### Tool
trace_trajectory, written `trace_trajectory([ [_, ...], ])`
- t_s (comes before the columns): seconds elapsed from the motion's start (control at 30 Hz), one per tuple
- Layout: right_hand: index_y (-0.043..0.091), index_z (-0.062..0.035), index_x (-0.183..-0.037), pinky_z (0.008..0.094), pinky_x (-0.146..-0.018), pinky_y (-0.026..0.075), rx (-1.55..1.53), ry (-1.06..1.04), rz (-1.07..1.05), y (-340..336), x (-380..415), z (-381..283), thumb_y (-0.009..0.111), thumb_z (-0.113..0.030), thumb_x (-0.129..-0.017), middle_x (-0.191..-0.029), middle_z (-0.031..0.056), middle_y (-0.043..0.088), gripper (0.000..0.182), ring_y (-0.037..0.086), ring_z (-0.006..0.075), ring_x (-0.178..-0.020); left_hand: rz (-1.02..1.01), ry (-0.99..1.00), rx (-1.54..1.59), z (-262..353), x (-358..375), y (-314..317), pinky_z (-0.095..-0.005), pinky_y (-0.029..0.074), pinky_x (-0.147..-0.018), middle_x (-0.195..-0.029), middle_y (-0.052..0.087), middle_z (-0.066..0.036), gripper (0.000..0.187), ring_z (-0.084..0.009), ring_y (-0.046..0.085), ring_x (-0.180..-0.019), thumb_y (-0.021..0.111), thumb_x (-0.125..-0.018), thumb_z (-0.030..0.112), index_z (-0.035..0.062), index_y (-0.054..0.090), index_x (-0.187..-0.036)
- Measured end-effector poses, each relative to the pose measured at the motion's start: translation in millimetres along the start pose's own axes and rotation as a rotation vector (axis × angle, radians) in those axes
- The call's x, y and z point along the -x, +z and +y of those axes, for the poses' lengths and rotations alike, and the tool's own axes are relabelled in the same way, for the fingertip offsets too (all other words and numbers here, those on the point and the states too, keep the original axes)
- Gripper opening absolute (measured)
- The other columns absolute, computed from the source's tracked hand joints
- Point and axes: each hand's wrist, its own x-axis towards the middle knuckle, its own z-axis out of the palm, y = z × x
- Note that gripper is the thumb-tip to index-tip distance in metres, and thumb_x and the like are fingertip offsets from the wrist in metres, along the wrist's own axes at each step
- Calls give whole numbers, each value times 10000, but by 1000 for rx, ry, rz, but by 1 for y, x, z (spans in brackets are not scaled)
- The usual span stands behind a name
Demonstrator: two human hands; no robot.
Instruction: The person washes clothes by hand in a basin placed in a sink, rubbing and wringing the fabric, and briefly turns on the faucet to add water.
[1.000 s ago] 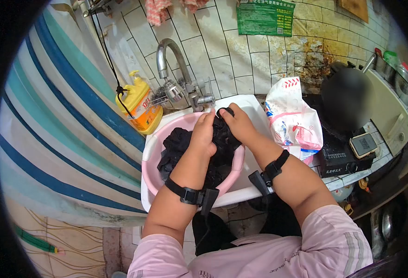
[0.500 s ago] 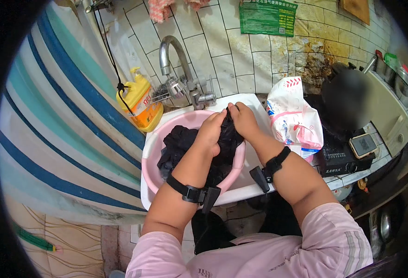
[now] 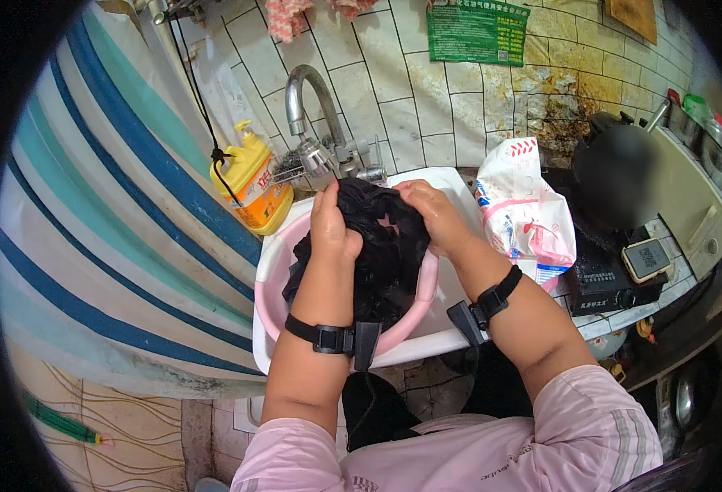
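A wet-looking black garment [image 3: 377, 246] is bunched above and inside a pink basin [image 3: 272, 283], stretched between my two hands. My left hand [image 3: 332, 225] grips its left side, thumb turned inward, close below the tap. On the other side my right hand [image 3: 435, 213] holds the cloth's upper right edge with curled fingers. Part of the garment still lies down in the basin, and its exact kind is hidden by the folds. The basin sits in a white sink [image 3: 451, 320].
A chrome tap [image 3: 312, 107] arches over the sink's back. To its left stands a yellow detergent jug [image 3: 254, 184] by a striped curtain [image 3: 131, 205]. A white-and-pink bag [image 3: 525, 213], a black stove [image 3: 607, 283] and a phone [image 3: 645, 260] are on the right.
My hands have moved apart, the left one going left toward the tap and the right one slightly right. Between them the black garment has been spread wider and lifted.
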Motion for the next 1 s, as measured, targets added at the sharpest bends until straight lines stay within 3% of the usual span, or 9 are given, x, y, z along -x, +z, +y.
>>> trace_trajectory([
  [0.17,430,-56,-1238,273,-837,435,83,152,-255,8,12,1,685,-9,-757,-1010,107,575,546,544,161,-943,88,70,25,12,-6,-6,-460,493,-853,-982,660,-69,190,-271,626,-893,591,-861,244,103,638,-978],
  [0.3,397,-75,-1271,293,-838,460,536,69,-258,5,9,4,664,112,-697,-1019,112,572,661,563,170,-957,75,137,14,17,9,3,-373,467,-856,-968,603,-46,123,-210,571,-949,587,-848,161,97,597,-953],
  [0.43,461,-34,-1189,293,-766,483,668,80,-2,-3,5,4,698,108,-644,-976,114,587,612,583,190,-885,15,189,-71,14,20,13,-336,452,-852,-915,607,-47,85,-194,567,-925,594,-839,130,77,595,-905],
  [0.6,518,-46,-1053,309,-649,500,184,400,-77,-2,3,-5,692,88,-671,-946,54,567,441,579,158,-795,93,196,-253,10,11,5,-293,415,-824,-886,606,-43,70,-163,550,-879,599,-814,82,57,591,-878],
  [0.7,530,-87,-1034,294,-587,492,302,350,12,4,5,-4,659,83,-715,-936,15,545,384,567,147,-718,163,140,-323,12,12,2,-279,399,-792,-875,606,-42,77,-152,533,-838,592,-791,50,40,589,-867],
  [0.77,548,-114,-1055,323,-551,477,421,27,218,3,2,5,615,92,-754,-939,-11,530,371,559,142,-741,189,107,-313,13,11,-1,-277,395,-772,-868,605,-45,81,-151,525,-818,584,-779,34,31,588,-859],
  [0.83,596,-85,-999,347,-651,486,459,-76,252,5,3,-3,540,140,-727,-928,14,554,357,567,169,-837,128,153,-591,13,6,-6,-264,403,-734,-843,586,-54,189,-154,520,-786,577,-733,5,19,571,-922],
  [0.9,641,-50,-884,334,-783,463,773,-498,-22,-2,2,0,495,162,-654,-920,64,575,345,561,210,-918,106,12,-656,13,6,-7,-262,412,-719,-844,580,-62,253,-158,522,-777,575,-715,-1,15,554,-967],
  [1.0,686,-95,-783,319,-830,458,895,-315,-433,0,7,7,544,62,-642,-851,92,634,254,602,295,-907,96,-141,-689,8,8,-4,-280,427,-747,-902,594,-91,411,-181,532,-807,549,-688,-22,22,511,-1095],
])
